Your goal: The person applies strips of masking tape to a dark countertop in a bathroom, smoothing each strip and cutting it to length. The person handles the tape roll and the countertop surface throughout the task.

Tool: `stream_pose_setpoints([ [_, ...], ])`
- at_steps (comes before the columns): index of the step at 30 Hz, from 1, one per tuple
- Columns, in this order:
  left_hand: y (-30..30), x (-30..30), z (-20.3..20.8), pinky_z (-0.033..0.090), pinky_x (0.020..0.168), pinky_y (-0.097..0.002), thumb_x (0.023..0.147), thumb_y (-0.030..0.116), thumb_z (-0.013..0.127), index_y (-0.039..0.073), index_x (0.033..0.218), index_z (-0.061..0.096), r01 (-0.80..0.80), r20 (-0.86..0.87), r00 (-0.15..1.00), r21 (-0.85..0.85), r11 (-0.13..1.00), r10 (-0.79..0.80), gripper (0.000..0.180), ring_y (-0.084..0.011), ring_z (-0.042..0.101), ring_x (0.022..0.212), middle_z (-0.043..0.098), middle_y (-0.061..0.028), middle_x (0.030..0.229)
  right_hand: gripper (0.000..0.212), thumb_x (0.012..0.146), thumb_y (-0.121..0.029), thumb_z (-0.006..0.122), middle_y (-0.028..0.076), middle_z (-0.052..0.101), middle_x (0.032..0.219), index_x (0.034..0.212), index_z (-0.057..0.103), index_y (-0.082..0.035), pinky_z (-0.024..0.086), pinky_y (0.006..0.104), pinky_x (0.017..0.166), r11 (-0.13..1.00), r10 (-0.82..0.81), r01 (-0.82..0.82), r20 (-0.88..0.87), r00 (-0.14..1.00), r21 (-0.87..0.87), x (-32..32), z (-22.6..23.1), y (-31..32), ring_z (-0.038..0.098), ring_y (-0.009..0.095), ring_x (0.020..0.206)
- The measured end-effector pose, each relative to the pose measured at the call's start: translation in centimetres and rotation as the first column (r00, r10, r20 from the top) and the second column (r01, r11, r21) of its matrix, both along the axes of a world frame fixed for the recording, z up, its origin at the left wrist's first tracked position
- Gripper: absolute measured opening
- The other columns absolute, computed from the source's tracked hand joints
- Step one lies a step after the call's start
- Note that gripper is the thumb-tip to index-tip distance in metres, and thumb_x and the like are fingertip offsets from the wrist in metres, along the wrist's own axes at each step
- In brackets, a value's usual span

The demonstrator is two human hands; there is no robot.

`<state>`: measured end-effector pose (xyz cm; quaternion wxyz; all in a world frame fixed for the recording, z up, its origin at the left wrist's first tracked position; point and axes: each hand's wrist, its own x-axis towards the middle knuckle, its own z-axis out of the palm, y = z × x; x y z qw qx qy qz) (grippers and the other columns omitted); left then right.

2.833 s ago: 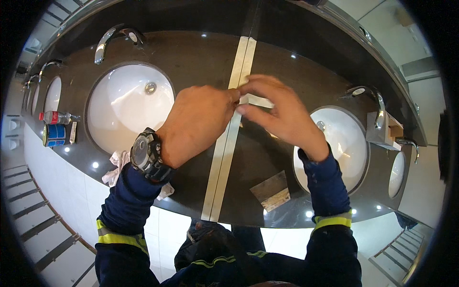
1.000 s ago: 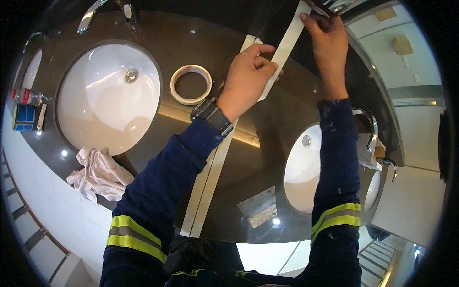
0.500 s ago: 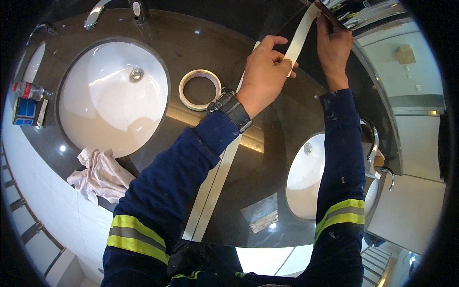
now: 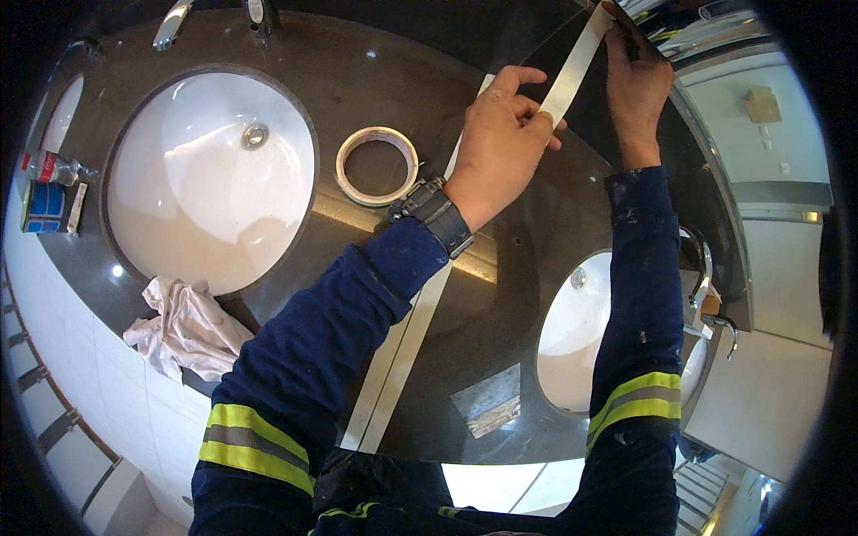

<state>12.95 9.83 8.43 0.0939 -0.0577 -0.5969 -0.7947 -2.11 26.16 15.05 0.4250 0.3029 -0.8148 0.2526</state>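
Observation:
A strip of pale masking tape (image 4: 576,67) stretches between my two hands over the far part of the dark countertop (image 4: 483,339). My left hand (image 4: 502,147), with a black watch (image 4: 432,214) on the wrist, pinches its near end between thumb and fingers. The far end is at the fingertips of my right hand (image 4: 639,94), by the dark wall; those fingers are closed on it. Two parallel pale strips (image 4: 405,357) run along the counter beneath my left forearm. Just left of my watch, the tape roll (image 4: 375,198) lies flat.
A white round sink (image 4: 188,179) is at left, another sink (image 4: 572,330) at right, partly behind my right sleeve. A crumpled cloth (image 4: 192,330) hangs at the front edge. A flat grey plate (image 4: 490,397) lies near the front; a plastic bottle (image 4: 54,170) and blue can (image 4: 43,205) stand far left.
Both hands and the tape strip between them have shifted slightly to the right. The hold on each end stays the same.

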Motion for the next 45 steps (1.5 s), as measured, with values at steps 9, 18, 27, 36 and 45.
stream_pose_setpoints([
  [9, -0.1, 0.2, 0.0, 0.055, 0.071, -0.0258, 0.1, 0.005, 0.059, -0.002, 0.142, 0.046, -0.013, 0.028, 1.0, -0.032, 0.999, 0.013, 0.044, -0.0158, 0.075, 0.084, 0.079, -0.0151, 0.102, 0.024, 0.101, -0.011, 0.067, 0.016, 0.077, 0.107, 0.121, 0.073, 0.001, 0.053, 0.0325, 0.082, 0.993, 0.096, -0.085, 0.129, 0.987, -0.088, 1.5, 0.6, -1.6, 0.069, 0.017, 0.092],
  [18, 0.0, -0.1, -0.4, 0.055, 0.071, -0.026, 0.1, 0.005, 0.059, -0.002, 0.142, 0.046, -0.016, 0.019, 1.0, 0.005, 1.0, 0.016, 0.044, -0.0161, 0.075, 0.084, 0.079, -0.0149, 0.101, 0.022, 0.1, -0.012, 0.068, 0.013, 0.078, 0.099, 0.118, 0.075, 0.0, 0.052, 0.0333, 0.073, 0.966, 0.198, -0.176, 0.106, 0.974, -0.188, 1.1, 0.4, -2.3, 0.065, 0.015, 0.081],
  [27, 0.1, 0.2, 0.1, 0.056, 0.072, -0.0265, 0.1, 0.005, 0.059, -0.001, 0.141, 0.048, -0.032, 0.034, 0.999, -0.014, 0.999, 0.032, 0.043, -0.0162, 0.075, 0.085, 0.079, -0.015, 0.1, 0.022, 0.097, -0.011, 0.07, 0.021, 0.073, 0.091, 0.117, 0.077, -0.006, 0.051, 0.0392, 0.07, 0.994, -0.099, 0.1, -0.029, 0.995, 0.044, 1.5, 0.8, -2.0, 0.064, 0.028, 0.072],
  [36, 0.1, 0.4, 0.1, 0.057, 0.073, -0.0271, 0.1, 0.006, 0.059, -0.002, 0.142, 0.048, -0.034, 0.041, 0.999, 0.002, 0.999, 0.034, 0.044, -0.0164, 0.076, 0.084, 0.079, -0.0152, 0.1, 0.021, 0.098, -0.012, 0.069, 0.022, 0.072, 0.092, 0.116, 0.076, -0.004, 0.052, 0.0401, 0.073, 0.988, -0.138, 0.131, 0.078, 0.987, 0.086, 2.6, 1.1, -2.6, 0.066, 0.03, 0.076],
  [45, 0.1, 0.2, -0.4, 0.056, 0.07, -0.0264, 0.101, 0.005, 0.057, 0.0, 0.143, 0.047, -0.05, 0.05, 0.997, -0.013, 0.999, 0.05, 0.044, -0.0161, 0.076, 0.085, 0.079, -0.0135, 0.101, 0.027, 0.099, -0.011, 0.067, 0.02, 0.073, 0.097, 0.124, 0.074, -0.004, 0.053, 0.0379, 0.081, 0.979, -0.17, 0.166, 0.027, 0.985, 0.115, 2.2, 0.5, -2.0, 0.067, 0.028, 0.084],
])
